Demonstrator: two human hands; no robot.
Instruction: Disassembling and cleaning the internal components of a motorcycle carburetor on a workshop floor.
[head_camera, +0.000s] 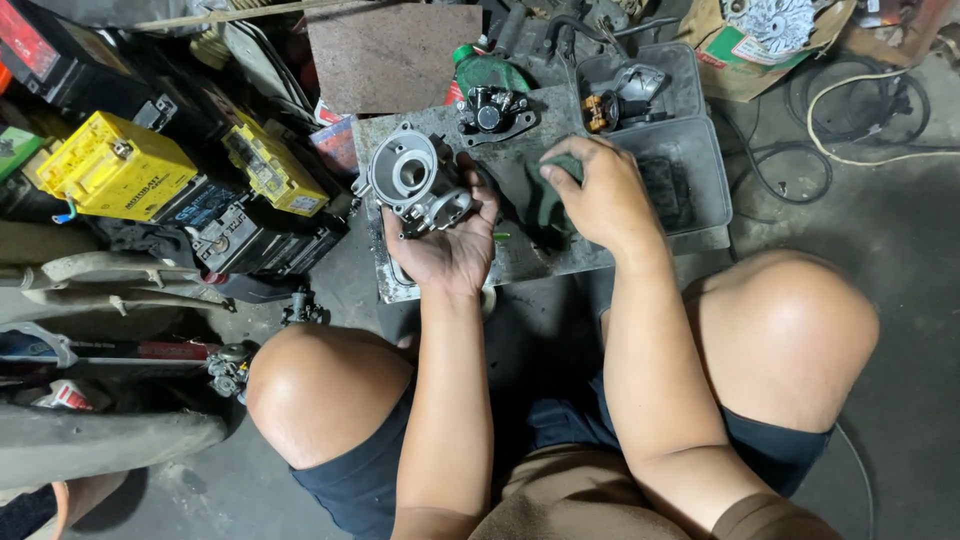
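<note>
My left hand (450, 240) lies palm up and grips a silver metal carburetor body (415, 182) with a round bore facing up. Just to its right, my right hand (598, 195) pinches a dark green rag (548, 200) that hangs down onto the grey slab (520, 262) in front of me. Both hands hover over this slab, a few centimetres apart. My knees frame the bottom of the view.
A dark small engine part (492, 112) and a green bottle (482, 70) sit at the slab's far edge. Grey plastic trays (690, 170) with parts stand to the right. Yellow and black batteries (120, 170) crowd the left. Cables (850, 130) lie on the floor.
</note>
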